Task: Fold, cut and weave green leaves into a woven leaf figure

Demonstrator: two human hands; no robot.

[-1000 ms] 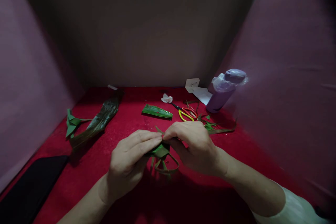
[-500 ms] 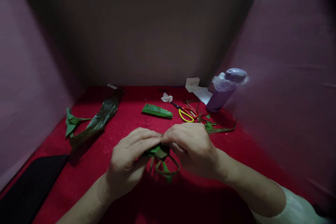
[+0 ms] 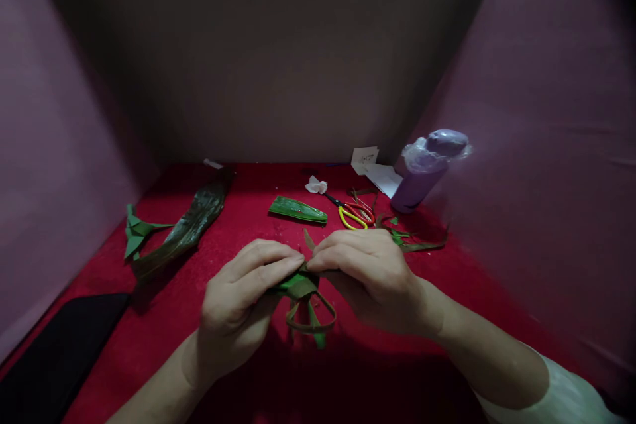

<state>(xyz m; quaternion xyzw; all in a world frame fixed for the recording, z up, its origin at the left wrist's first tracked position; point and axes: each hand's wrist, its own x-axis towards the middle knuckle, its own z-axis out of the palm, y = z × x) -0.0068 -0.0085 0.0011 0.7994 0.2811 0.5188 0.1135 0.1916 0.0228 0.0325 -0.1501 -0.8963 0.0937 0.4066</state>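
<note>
Between my hands is a folded green leaf piece (image 3: pixel 299 285), held above the red tabletop. My left hand (image 3: pixel 247 298) is closed on its left side, thumb beneath and fingers on top. My right hand (image 3: pixel 370 278) pinches at its upper right, where a thin brownish leaf strip (image 3: pixel 309 238) sticks up beside the fingertips. Below the folds hangs a brown strip bent into a loop (image 3: pixel 313 328), with a green end showing behind it. My fingers hide much of the folded piece.
Beyond my hands lie a cut green leaf (image 3: pixel 297 210), scissors (image 3: pixel 354 217), crumpled tissue (image 3: pixel 316 185) and leaf scraps (image 3: pixel 420 247). A purple bottle (image 3: pixel 418 179) stands right, by white papers (image 3: pixel 383 179). Leftward are a long dark leaf (image 3: pixel 196 218), a folded leaf figure (image 3: pixel 136 232) and a black flat object (image 3: pixel 64 351).
My right hand has shifted slightly right, and a brown strip end now shows above its fingertips. My left hand and the folded piece have moved a little left.
</note>
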